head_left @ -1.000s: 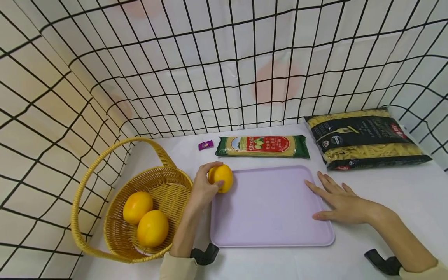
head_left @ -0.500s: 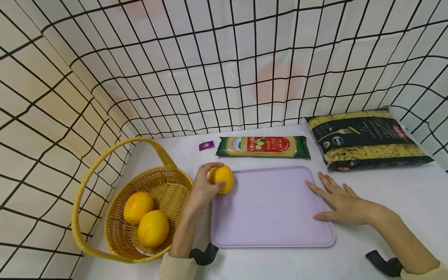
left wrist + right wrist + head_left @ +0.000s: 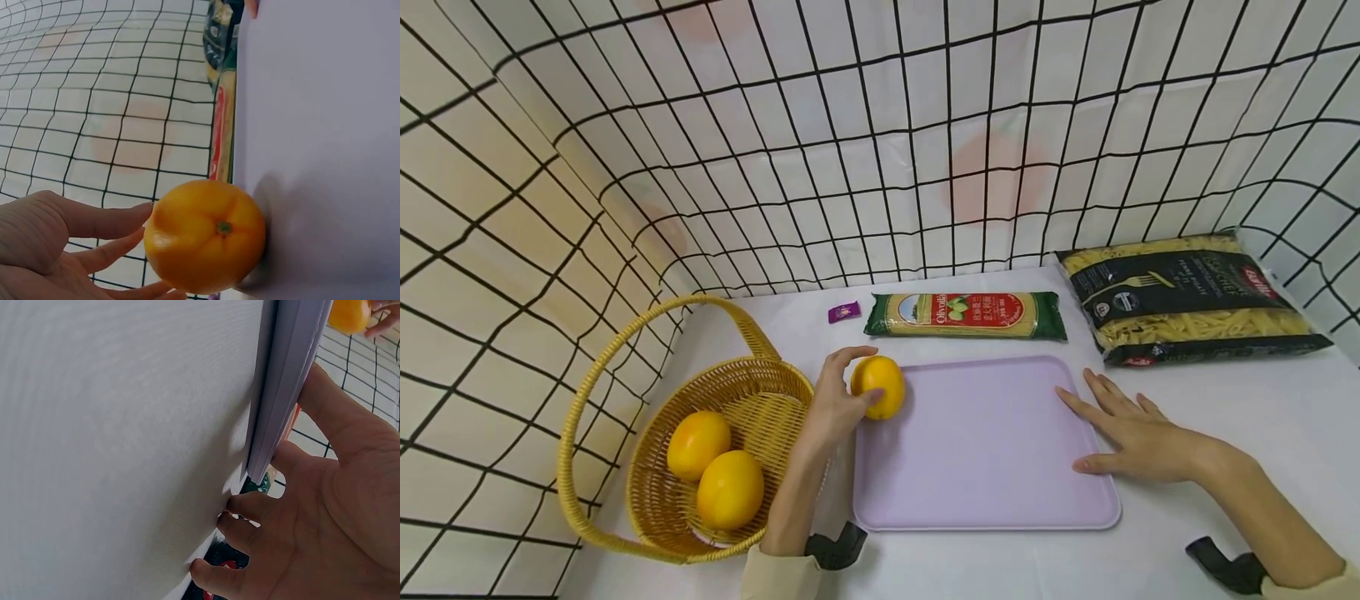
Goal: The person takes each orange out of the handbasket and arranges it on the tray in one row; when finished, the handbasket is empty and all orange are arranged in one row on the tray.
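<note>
Head view looks forward and down on the tray [image 3: 985,450]. Two close, sideways-turned wrist views share it and the held fruit [image 3: 203,244].

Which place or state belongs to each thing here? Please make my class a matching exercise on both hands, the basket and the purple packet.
1. Left hand
2. Right hand
3. Wicker basket
4. Purple packet

A. Spread at the tray edge
B. Beside the spaghetti pack
C. Gripping a yellow fruit
D. Containing two fruits

Pairs: 1-C, 2-A, 3-D, 4-B
</note>
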A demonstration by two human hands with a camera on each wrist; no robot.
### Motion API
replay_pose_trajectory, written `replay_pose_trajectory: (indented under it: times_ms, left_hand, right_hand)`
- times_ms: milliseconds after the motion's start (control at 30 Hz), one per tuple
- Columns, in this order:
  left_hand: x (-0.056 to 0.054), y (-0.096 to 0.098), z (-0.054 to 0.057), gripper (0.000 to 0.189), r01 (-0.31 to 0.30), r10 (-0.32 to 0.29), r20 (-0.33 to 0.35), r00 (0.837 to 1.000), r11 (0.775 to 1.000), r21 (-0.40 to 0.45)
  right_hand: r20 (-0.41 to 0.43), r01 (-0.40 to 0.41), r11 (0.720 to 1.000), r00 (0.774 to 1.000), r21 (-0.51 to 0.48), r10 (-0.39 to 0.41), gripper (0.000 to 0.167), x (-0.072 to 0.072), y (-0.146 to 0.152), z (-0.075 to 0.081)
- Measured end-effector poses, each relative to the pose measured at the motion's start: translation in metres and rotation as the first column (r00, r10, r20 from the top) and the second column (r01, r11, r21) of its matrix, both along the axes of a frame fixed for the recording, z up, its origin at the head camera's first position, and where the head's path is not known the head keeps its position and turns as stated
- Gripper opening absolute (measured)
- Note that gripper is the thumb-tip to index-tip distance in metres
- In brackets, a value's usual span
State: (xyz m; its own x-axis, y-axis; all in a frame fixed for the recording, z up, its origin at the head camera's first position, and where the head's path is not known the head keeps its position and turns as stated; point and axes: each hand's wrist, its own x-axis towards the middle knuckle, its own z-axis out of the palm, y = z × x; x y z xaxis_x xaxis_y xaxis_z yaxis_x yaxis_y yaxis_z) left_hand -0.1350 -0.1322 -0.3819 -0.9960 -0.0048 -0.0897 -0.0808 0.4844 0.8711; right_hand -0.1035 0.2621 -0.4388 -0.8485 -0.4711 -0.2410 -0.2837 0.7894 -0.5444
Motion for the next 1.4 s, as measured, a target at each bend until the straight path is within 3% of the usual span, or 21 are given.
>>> replay_pose_trajectory:
  times_ms: [300,433,567,833,967,1167,1400]
  left_hand:
    - [0.008,-0.005,0.013,0.053,0.032,-0.034,-0.032,0.999,0.999,-0.043]
    - [0.015,-0.014,0.024,0.053,0.026,-0.029,-0.092,0.995,0.999,-0.032]
    - [0.023,-0.026,0.035,0.055,0.034,-0.035,-0.108,0.994,0.999,-0.017]
    - [0.041,-0.062,0.055,0.055,0.017,-0.028,-0.104,0.994,0.994,-0.104]
    - [0.047,-0.088,0.063,0.053,0.002,-0.011,-0.083,0.997,0.994,-0.11]
    - [0.051,-0.126,0.071,0.057,-0.04,0.04,-0.004,0.999,0.98,-0.193]
    - [0.049,-0.139,0.067,0.055,-0.162,0.166,0.009,0.986,0.968,-0.19]
  right_hand:
    - [0.004,0.0,1.0,1.0,-0.005,0.0,0.097,0.0,0.0,0.0]
    - [0.006,-0.001,1.0,1.0,-0.008,0.001,0.097,0.0,0.0,0.0]
    - [0.004,0.0,1.0,1.0,-0.004,0.0,0.097,-0.001,-0.001,0.0]
    - [-0.01,-0.001,1.0,1.0,0.002,0.001,0.097,0.0,0.0,-0.001]
    - [-0.008,0.0,1.0,1.0,0.002,0.0,0.097,0.0,-0.001,-0.001]
    - [-0.014,-0.004,1.0,1.0,0.009,0.004,0.098,0.0,-0.002,-0.001]
    - [-0.011,-0.003,1.0,1.0,0.001,0.003,0.097,0.0,0.0,-0.001]
